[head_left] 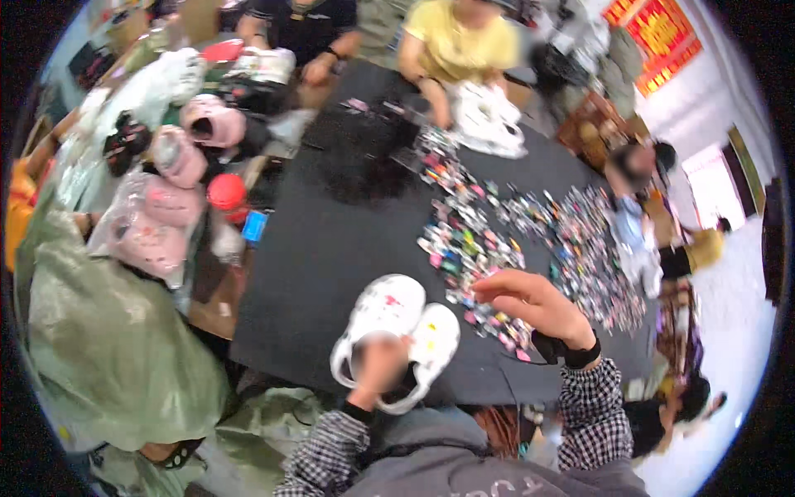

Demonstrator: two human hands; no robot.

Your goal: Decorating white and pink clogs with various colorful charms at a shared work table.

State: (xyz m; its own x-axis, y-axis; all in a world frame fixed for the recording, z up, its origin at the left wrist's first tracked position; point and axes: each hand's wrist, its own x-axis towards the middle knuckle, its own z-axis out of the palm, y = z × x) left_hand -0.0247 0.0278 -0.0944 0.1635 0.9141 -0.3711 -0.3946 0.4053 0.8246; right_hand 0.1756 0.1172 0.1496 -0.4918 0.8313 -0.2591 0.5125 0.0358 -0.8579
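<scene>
The left hand [377, 369] is blurred over — its grip on the white clogs [397, 331] unreadable.

A black table [331, 248] carries a wide scatter of small colourful charms [530, 240] across its right half; beyond the charms, at the far edge, lies a white plastic bag [489, 120], and left of them the tabletop is bare

Red-and-gold wall sign [658, 37], upper right
</scene>
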